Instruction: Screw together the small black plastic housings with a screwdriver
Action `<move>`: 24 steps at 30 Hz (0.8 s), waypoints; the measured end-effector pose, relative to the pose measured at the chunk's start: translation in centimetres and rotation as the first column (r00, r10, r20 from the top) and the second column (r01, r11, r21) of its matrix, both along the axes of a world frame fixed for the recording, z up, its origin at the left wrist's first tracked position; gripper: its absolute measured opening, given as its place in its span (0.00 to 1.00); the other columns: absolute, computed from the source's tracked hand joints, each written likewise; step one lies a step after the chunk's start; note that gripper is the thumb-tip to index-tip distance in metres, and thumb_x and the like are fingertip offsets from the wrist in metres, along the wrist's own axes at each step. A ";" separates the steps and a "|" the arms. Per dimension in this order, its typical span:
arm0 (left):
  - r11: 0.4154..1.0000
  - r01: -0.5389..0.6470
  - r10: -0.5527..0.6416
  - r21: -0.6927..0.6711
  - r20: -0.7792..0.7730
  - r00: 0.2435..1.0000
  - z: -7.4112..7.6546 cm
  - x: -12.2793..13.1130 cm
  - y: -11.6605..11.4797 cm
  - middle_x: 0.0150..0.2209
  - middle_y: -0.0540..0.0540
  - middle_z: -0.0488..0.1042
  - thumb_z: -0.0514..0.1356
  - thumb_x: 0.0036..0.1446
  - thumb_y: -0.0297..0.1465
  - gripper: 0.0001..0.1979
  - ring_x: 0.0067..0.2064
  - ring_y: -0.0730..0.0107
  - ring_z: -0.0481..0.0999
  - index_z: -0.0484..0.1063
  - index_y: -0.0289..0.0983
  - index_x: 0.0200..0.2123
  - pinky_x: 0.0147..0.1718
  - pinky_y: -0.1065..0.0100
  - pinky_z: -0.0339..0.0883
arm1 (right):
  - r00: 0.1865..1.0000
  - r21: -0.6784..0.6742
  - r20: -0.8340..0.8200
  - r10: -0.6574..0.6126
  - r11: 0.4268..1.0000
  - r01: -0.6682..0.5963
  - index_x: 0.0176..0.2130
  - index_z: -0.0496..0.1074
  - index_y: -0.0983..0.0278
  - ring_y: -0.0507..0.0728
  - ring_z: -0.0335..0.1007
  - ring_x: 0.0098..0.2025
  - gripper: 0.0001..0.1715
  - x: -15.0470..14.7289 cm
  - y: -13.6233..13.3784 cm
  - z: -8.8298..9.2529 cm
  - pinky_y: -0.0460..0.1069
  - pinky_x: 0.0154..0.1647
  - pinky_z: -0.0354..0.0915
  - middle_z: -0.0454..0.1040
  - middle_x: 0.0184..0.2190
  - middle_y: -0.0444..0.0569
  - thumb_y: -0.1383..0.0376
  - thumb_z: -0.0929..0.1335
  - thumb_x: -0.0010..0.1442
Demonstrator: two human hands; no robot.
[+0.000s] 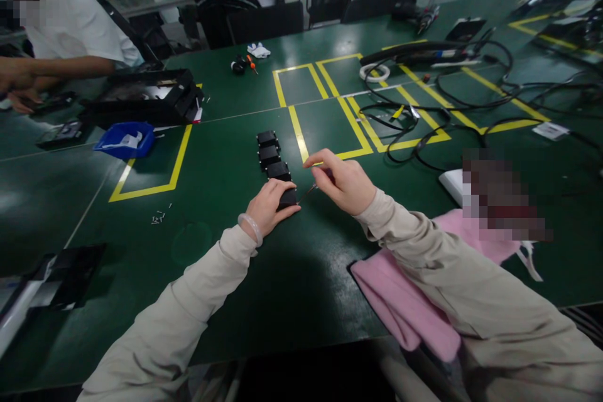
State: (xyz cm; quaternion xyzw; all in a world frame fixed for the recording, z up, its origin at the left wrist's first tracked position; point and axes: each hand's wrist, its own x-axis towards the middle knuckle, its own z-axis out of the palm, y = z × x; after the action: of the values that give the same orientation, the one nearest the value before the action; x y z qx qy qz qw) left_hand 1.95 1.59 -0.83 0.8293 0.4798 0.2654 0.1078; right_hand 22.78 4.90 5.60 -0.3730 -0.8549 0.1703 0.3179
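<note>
My left hand (267, 208), with a pale bracelet at its wrist, grips the nearest small black block (287, 199) between thumb and fingers on the table. Just right of it my right hand (346, 183) is closed in a pinch on a thin screwdriver (311, 189), its tip close to the block's right corner. Most of that tool is hidden by the fingers. Beyond the left hand, more black blocks, such as the farthest one (267, 138), lie in a row with shiny bits at their corners. Small screws (158, 218) are scattered to the left.
A blue tray (125, 141) and a black open case (146, 94) stand at the left, near another person's arm (56, 69). Black cables (419, 132) sprawl at the right. Pink cloth (405, 301) lies under my right forearm. An orange screwdriver (252, 64) lies far off.
</note>
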 end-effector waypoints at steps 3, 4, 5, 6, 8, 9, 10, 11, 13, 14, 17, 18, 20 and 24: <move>1.000 0.003 -0.003 0.002 -0.002 1.000 -0.1 0.0 0.0 0.46 0.41 0.70 0.63 0.58 0.35 0.19 0.50 0.56 0.71 0.65 0.37 0.50 0.50 0.56 0.67 | 1.000 0.002 -0.011 0.023 1.000 -0.023 0.45 0.66 0.66 0.51 0.67 0.25 0.15 -0.1 0.0 0.0 0.45 0.31 0.57 0.71 0.26 0.45 0.64 0.58 0.63; 1.000 0.003 -0.003 0.000 -0.002 1.000 -0.1 0.0 0.0 0.46 0.41 0.70 0.63 0.58 0.35 0.19 0.50 0.56 0.71 0.65 0.37 0.51 0.50 0.55 0.67 | 1.000 -0.002 -0.009 0.023 1.000 -0.023 0.44 0.67 0.65 0.52 0.67 0.26 0.14 -0.1 0.1 0.0 0.45 0.30 0.57 0.71 0.25 0.45 0.62 0.58 0.63; 1.000 0.004 -0.004 -0.001 -0.003 1.000 -0.1 0.0 0.1 0.46 0.41 0.69 0.63 0.58 0.35 0.19 0.50 0.57 0.71 0.65 0.37 0.51 0.51 0.55 0.67 | 1.000 -0.009 -0.006 0.023 1.000 -0.023 0.41 0.67 0.65 0.52 0.67 0.26 0.13 -0.1 0.1 -0.1 0.45 0.30 0.57 0.70 0.25 0.44 0.60 0.59 0.64; 1.000 0.005 -0.005 -0.003 -0.003 1.000 -0.1 -0.1 0.1 0.47 0.41 0.69 0.63 0.58 0.35 0.19 0.51 0.57 0.71 0.65 0.37 0.51 0.51 0.55 0.67 | 1.000 -0.016 -0.007 0.026 1.000 -0.026 0.39 0.67 0.64 0.52 0.67 0.26 0.14 -0.1 0.2 -0.1 0.45 0.30 0.57 0.70 0.24 0.44 0.58 0.59 0.64; 1.000 0.007 -0.007 -0.001 -0.002 1.000 -0.2 -0.1 0.1 0.46 0.41 0.70 0.63 0.58 0.35 0.19 0.51 0.56 0.71 0.65 0.37 0.51 0.50 0.55 0.67 | 0.998 -0.022 -0.020 0.055 0.998 -0.056 0.37 0.66 0.64 0.51 0.66 0.25 0.14 0.0 0.3 -0.1 0.45 0.29 0.56 0.70 0.24 0.44 0.57 0.59 0.65; 1.000 0.007 -0.007 0.003 0.000 1.000 -0.2 -0.1 0.1 0.46 0.41 0.70 0.63 0.58 0.35 0.19 0.50 0.56 0.71 0.65 0.37 0.51 0.50 0.55 0.67 | 0.996 -0.020 -0.035 0.080 0.997 -0.081 0.38 0.66 0.64 0.51 0.66 0.25 0.13 0.0 0.3 -0.2 0.45 0.29 0.56 0.70 0.25 0.44 0.59 0.58 0.65; 1.000 0.006 -0.006 0.006 0.001 1.000 -0.2 -0.1 0.0 0.46 0.41 0.70 0.63 0.58 0.35 0.19 0.50 0.56 0.71 0.65 0.36 0.51 0.50 0.56 0.67 | 0.993 -0.019 -0.050 0.106 0.994 -0.107 0.39 0.66 0.64 0.51 0.66 0.25 0.12 0.1 0.3 -0.2 0.45 0.30 0.57 0.70 0.26 0.44 0.61 0.58 0.65; 1.000 0.005 -0.005 0.007 0.002 1.000 -0.2 -0.1 0.0 0.46 0.41 0.70 0.63 0.58 0.35 0.19 0.50 0.56 0.71 0.65 0.37 0.51 0.50 0.56 0.67 | 0.990 -0.017 -0.063 0.125 0.992 -0.126 0.40 0.65 0.64 0.50 0.66 0.25 0.11 0.1 0.3 -0.1 0.45 0.30 0.57 0.70 0.27 0.44 0.62 0.57 0.64; 1.000 0.002 -0.002 0.005 0.005 1.000 -0.2 0.0 0.0 0.46 0.41 0.70 0.63 0.58 0.34 0.19 0.51 0.57 0.71 0.65 0.37 0.51 0.50 0.56 0.67 | 0.989 -0.017 -0.071 0.126 0.992 -0.128 0.41 0.65 0.64 0.50 0.65 0.25 0.11 0.1 0.3 -0.1 0.45 0.30 0.56 0.70 0.27 0.44 0.63 0.57 0.65; 1.000 0.001 -0.001 0.003 0.007 1.000 -0.2 0.0 0.0 0.46 0.41 0.70 0.63 0.58 0.34 0.19 0.51 0.57 0.71 0.65 0.37 0.51 0.50 0.56 0.67 | 0.992 -0.017 -0.065 0.113 0.993 -0.114 0.39 0.65 0.63 0.50 0.65 0.25 0.11 0.1 0.3 -0.1 0.45 0.29 0.56 0.69 0.26 0.44 0.62 0.57 0.65; 1.000 -0.001 0.001 0.000 0.010 1.000 -0.1 0.0 0.0 0.46 0.41 0.70 0.63 0.58 0.35 0.19 0.50 0.57 0.71 0.65 0.37 0.51 0.50 0.56 0.67 | 0.996 -0.018 -0.030 0.081 0.997 -0.081 0.34 0.65 0.63 0.50 0.63 0.24 0.14 0.1 0.3 0.1 0.45 0.28 0.54 0.68 0.23 0.43 0.58 0.58 0.65; 1.000 -0.002 0.002 -0.001 0.008 1.000 -0.1 0.0 0.0 0.46 0.41 0.70 0.63 0.58 0.35 0.19 0.50 0.57 0.71 0.65 0.37 0.51 0.50 0.56 0.67 | 0.996 -0.021 -0.024 0.082 0.996 -0.082 0.35 0.65 0.63 0.50 0.63 0.24 0.14 0.1 0.3 0.1 0.45 0.28 0.54 0.68 0.23 0.43 0.58 0.58 0.65; 1.000 -0.004 0.004 -0.005 0.002 1.000 -0.1 0.0 0.0 0.46 0.42 0.70 0.62 0.58 0.35 0.18 0.51 0.57 0.71 0.65 0.37 0.51 0.51 0.56 0.67 | 0.996 -0.028 -0.026 0.082 0.996 -0.083 0.39 0.66 0.64 0.51 0.64 0.24 0.12 0.1 0.3 0.1 0.45 0.29 0.55 0.69 0.24 0.44 0.61 0.57 0.65; 1.000 -0.005 0.005 -0.012 -0.008 1.000 0.0 0.0 0.0 0.46 0.41 0.70 0.62 0.59 0.35 0.19 0.51 0.56 0.71 0.65 0.36 0.51 0.51 0.55 0.67 | 0.999 -0.037 -0.030 0.028 0.999 -0.029 0.40 0.66 0.64 0.52 0.65 0.25 0.12 0.2 0.4 0.1 0.46 0.30 0.56 0.70 0.25 0.44 0.62 0.58 0.64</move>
State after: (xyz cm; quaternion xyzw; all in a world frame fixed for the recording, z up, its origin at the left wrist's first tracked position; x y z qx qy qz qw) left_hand 1.94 1.55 -0.81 0.8285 0.4838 0.2594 0.1104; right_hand 22.98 5.28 5.67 -0.3642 -0.8520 0.1960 0.3210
